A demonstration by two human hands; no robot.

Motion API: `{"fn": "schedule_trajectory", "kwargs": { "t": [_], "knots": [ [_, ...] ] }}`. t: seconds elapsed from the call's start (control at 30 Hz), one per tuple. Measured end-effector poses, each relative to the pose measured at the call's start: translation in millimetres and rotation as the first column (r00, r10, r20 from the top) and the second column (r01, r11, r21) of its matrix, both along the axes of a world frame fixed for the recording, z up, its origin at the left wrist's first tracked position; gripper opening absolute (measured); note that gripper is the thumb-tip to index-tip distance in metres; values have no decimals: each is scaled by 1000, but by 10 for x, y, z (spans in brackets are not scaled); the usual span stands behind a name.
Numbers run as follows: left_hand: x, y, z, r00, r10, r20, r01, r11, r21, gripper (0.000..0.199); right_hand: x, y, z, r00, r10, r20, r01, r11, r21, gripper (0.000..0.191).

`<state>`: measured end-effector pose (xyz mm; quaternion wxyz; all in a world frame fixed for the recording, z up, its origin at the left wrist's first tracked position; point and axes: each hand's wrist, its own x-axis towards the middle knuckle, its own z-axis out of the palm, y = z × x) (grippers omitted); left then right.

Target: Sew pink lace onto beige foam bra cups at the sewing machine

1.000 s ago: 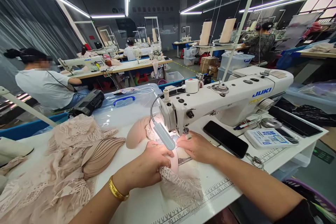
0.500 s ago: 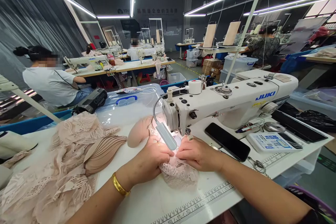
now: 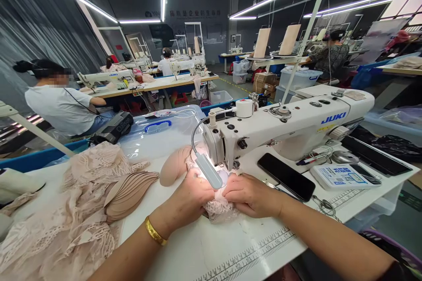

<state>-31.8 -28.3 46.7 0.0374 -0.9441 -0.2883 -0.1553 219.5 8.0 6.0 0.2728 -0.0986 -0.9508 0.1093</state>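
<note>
Under the head of a white sewing machine (image 3: 283, 127), a piece of pale pink lace fabric (image 3: 221, 211) lies between my hands. My left hand (image 3: 191, 193) has its fingers closed on the fabric's left side, and a gold bangle circles that wrist. On the right side of the lace, my right hand (image 3: 247, 193) pinches the cloth with bent fingers. A grey lamp (image 3: 209, 170) on a bent neck lights the spot and hides the needle area. Just behind my left hand rests a beige moulded bra cup (image 3: 173, 167).
Heaped lace fabric (image 3: 82, 210) and stacked beige cups (image 3: 132, 195) lie at the left. A black phone (image 3: 286, 176) and a white box (image 3: 339, 175) lie right of my hands. Behind stands a clear plastic bin (image 3: 158, 129). A person in white (image 3: 62, 101) sits at far left.
The lace between my hands has drawn up towards the machine and is bunched smaller. My left hand has shifted slightly forward; both hands keep their hold.
</note>
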Motion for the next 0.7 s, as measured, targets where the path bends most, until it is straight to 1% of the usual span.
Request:
{"fn": "schedule_trajectory", "kwargs": {
  "t": [0.1,0.2,0.37,0.53,0.7],
  "knots": [
    [6,10,-65,999,41,-3,-41,998,40,23,7,-2,3,995,-91,28,90,996,20,18],
    [0,15,-131,999,43,-18,-42,998,56,24,21,-10,4,981,-183,71,180,983,41,18],
    [5,30,-172,1000,27,-9,-26,994,105,23,51,16,-72,965,-251,76,247,967,55,19],
    [65,35,-170,998,62,1,-61,978,198,24,65,66,-143,922,-371,108,371,928,24,19],
    [156,78,-227,990,141,3,-137,960,244,23,34,91,-91,878,-459,138,470,881,-54,18]
  ]
}}
